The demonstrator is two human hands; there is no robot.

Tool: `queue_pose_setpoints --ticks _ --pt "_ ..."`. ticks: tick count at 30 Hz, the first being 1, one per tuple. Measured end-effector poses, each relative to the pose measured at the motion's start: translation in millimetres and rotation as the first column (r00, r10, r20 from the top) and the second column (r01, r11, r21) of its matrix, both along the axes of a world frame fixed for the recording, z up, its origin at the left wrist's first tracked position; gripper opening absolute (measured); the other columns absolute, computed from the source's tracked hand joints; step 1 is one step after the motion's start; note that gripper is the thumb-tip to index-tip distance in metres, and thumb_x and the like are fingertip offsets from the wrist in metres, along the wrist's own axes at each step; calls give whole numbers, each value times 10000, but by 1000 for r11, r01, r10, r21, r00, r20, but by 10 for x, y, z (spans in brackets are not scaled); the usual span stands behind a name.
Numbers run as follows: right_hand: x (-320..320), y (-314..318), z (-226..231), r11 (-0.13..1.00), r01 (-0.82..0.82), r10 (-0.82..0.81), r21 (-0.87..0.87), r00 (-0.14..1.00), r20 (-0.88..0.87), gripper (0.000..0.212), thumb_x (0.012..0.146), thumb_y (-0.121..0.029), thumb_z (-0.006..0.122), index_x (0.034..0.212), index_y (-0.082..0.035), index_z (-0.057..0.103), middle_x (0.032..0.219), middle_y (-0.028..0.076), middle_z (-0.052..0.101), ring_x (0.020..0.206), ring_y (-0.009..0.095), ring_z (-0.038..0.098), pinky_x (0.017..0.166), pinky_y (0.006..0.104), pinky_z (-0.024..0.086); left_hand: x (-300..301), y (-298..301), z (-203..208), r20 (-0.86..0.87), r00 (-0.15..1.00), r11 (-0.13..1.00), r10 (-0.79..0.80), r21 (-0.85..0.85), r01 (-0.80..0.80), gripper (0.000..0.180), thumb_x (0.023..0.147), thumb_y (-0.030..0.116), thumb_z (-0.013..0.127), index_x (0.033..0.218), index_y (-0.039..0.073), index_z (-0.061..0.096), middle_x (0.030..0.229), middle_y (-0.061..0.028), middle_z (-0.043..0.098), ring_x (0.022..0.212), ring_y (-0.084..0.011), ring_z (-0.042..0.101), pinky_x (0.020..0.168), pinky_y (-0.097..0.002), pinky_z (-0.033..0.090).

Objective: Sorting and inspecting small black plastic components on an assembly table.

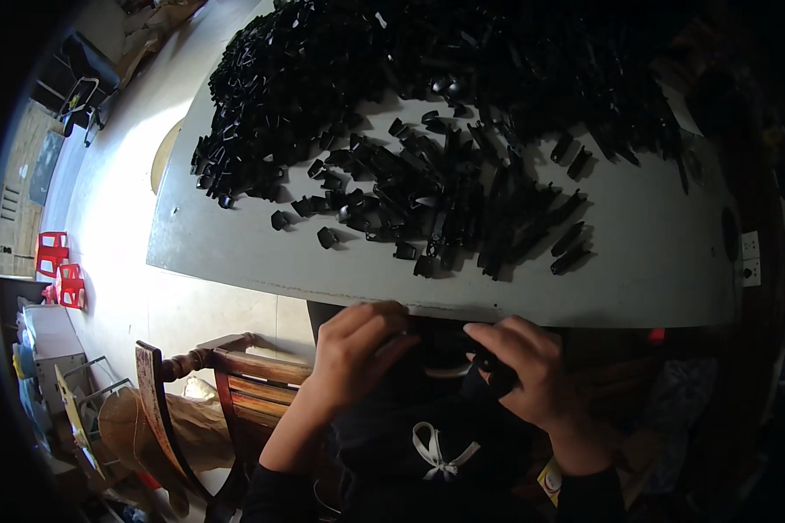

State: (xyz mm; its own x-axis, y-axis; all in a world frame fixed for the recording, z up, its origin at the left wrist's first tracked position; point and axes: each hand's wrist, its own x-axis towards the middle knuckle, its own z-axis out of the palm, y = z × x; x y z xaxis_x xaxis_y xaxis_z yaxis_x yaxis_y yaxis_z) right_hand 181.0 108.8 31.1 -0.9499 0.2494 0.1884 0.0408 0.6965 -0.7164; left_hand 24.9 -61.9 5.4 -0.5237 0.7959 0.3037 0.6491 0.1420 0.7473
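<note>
Just off the table's near edge, both hands are raised in front of my dark clothing. My right hand (532, 370) is closed, its fingers curled round a small black part (501, 376) whose exact kind is hard to make out. My left hand (358, 353) has its fingers bent toward the thumb; what they hold, if anything, is lost against the dark background. Beyond the hands, a loose group of small black plastic pieces (445, 196), some short and some long, lies on the pale table (323, 270).
A large heap of black parts (270, 96) covers the table's far side. At my left stands a wooden chair (266, 370) with a brown bag (196, 427) by it. Red stools (71, 285) are farther left on the floor. A wall socket (750, 258) is at right.
</note>
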Motion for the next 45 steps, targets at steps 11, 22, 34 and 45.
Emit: queue_pose_setpoints --ticks 11,22,34,45 --pt "5 16 64 997 -70 71 30 997 -30 357 699 -98 727 1030 14 657 710 91 597 594 192 615 512 297 480 120 37 159 79 989 980 -125 166 111 253 639 -21 789 815 5 610 962 -141 693 828 -258 671 695 -326 550" --pt "55 17 24 982 -189 189 -3 981 -47 348 674 -99 722 1010 -27 663 724 54 582 597 194 618 491 307 485 211 -7 93 362 882 935 -303 293 201 217 828 113 683 949 -29 571 1075 -214 649 955 -312 646 811 -373 528" --pt "319 -343 -411 962 -263 261 -78 965 -38 425 609 -62 728 1025 -49 640 953 114 633 736 275 659 611 377 536 560 128 -201 765 526 928 -372 291 233 467 981 393 445 1034 -24 648 1048 -173 664 979 -275 638 858 -361 483" --pt "17 18 -299 976 210 -205 53 975 -89 238 780 -88 728 986 -12 636 949 117 605 773 245 650 640 330 529 -107 494 -53 -325 942 992 83 -68 -111 240 735 23 640 974 46 636 946 -84 586 831 -270 565 687 -365 481"
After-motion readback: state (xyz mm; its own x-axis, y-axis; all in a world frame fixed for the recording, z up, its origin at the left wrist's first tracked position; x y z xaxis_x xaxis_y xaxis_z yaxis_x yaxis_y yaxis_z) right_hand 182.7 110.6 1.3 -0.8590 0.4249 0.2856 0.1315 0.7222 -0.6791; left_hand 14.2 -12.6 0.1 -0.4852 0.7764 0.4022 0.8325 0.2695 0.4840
